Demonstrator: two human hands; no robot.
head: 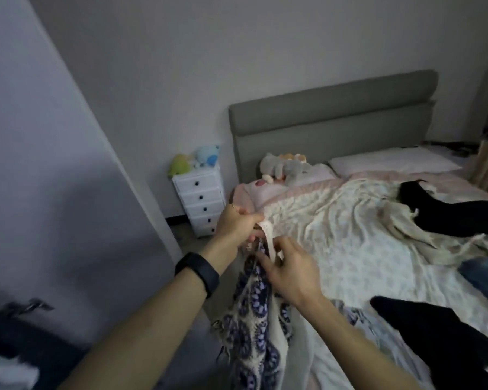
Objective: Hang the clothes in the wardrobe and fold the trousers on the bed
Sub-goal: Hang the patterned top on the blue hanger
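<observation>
Risk: the lace strap is thin and only pinched. A sideways tug from the right hand could twist it or pull it free, and the patterned dress would sag to one side. The loose hem may also snag on the edge of the bed. Hanger inside the grip: cannot tell.

Pose: left hand is raised, fingers curled tight round the dress top. Right hand sits just below, pinching the strap with its other fingers spread. The dress hangs at the bed's left edge. Black trousers lie unfolded by the near right corner.
</observation>
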